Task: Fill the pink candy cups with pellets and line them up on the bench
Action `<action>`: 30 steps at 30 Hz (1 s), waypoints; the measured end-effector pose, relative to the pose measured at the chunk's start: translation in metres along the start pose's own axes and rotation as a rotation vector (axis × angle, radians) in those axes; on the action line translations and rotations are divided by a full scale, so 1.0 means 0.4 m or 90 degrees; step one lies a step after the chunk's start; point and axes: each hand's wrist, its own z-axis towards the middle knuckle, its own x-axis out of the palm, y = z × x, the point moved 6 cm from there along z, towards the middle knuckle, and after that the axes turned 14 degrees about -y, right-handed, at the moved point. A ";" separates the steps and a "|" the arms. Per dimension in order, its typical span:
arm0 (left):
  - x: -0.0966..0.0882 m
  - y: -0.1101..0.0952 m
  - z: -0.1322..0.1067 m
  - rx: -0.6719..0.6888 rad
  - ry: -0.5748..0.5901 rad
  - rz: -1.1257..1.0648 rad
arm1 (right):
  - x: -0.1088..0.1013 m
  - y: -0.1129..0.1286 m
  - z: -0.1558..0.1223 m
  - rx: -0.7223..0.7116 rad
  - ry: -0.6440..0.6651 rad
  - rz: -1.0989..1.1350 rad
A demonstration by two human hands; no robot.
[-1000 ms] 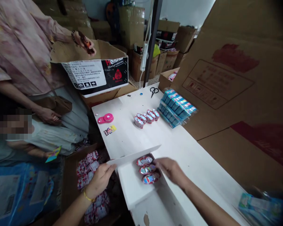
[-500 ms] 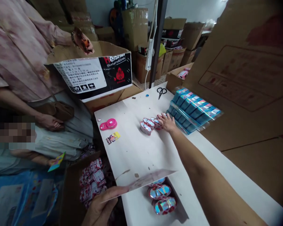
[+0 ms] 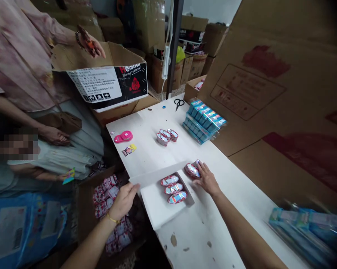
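Near-R corner's a smear: blurred blue packs [image 3: 305, 228], labels unreadable. The other person at far L is cut off by the frame. Their hand [image 3: 87, 39] rests on a cardboard carton [image 3: 112, 80]; what it grips is too small to tell. The floor box [image 3: 109, 194] of red-white sachets is partly behind the L arm.

Now the hands. L hand [image 3: 123, 200] is pinched on the near-L corner of the white flap [image 3: 157, 175], holding it raised over the white box [image 3: 160, 209]. Inside, a row of three pkts [image 3: 172, 188].

R hand [image 3: 207, 180] is just R of the box, fingers curled down over a foil pkt [image 3: 191, 170] on the table [image 3: 146, 157] at the box's far-R corner. Maybe a 2nd is beneath, can't tell; thumb hidden.

Farther off: spare pkts [image 3: 167, 135], pink tape dispenser [image 3: 123, 137], scissors [image 3: 179, 103], blue pack stack [image 3: 204, 120].
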 end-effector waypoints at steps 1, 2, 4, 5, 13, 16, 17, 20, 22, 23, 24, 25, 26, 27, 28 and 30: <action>0.003 0.004 0.000 -0.001 0.006 -0.006 | -0.012 -0.014 -0.012 0.020 -0.010 0.018; 0.005 0.008 0.000 -0.001 0.010 -0.007 | -0.024 -0.030 -0.024 0.050 -0.019 0.031; 0.006 0.011 0.000 0.003 0.009 -0.003 | -0.050 -0.068 -0.054 0.131 -0.039 0.042; 0.006 0.011 0.001 0.005 0.005 0.001 | -0.066 -0.087 -0.074 0.174 -0.047 0.037; 0.001 0.009 0.001 0.007 -0.012 -0.014 | -0.299 0.062 -0.216 0.108 -0.044 0.258; 0.001 0.012 0.004 0.011 -0.016 -0.014 | -0.307 0.265 -0.213 -0.076 0.112 0.355; 0.001 0.011 0.005 0.017 -0.019 -0.016 | -0.289 0.319 -0.207 -0.135 0.150 0.366; 0.000 0.005 0.008 0.037 -0.021 -0.010 | -0.192 0.394 -0.188 -0.278 0.178 0.334; -0.001 0.003 0.008 0.045 -0.022 0.002 | -0.124 0.382 -0.195 -0.347 0.159 0.269; -0.002 0.003 0.009 0.047 -0.027 0.005 | -0.099 0.367 -0.206 -0.375 0.148 0.232; -0.004 0.004 0.009 0.049 -0.032 0.007 | -0.083 0.350 -0.221 -0.398 0.136 0.201; -0.004 0.006 0.010 0.050 -0.036 0.009 | -0.077 0.334 -0.234 -0.408 0.118 0.181; -0.004 0.009 0.010 0.050 -0.035 0.010 | -0.080 0.319 -0.242 -0.405 0.097 0.170; -0.002 0.012 0.010 0.049 -0.030 0.012 | -0.088 0.305 -0.242 -0.388 0.070 0.166; 0.000 0.014 0.011 0.048 -0.026 0.014 | -0.099 0.289 -0.230 -0.354 0.037 0.161; 0.002 0.014 0.010 0.046 -0.021 0.020 | -0.115 0.244 -0.169 -0.221 -0.041 0.123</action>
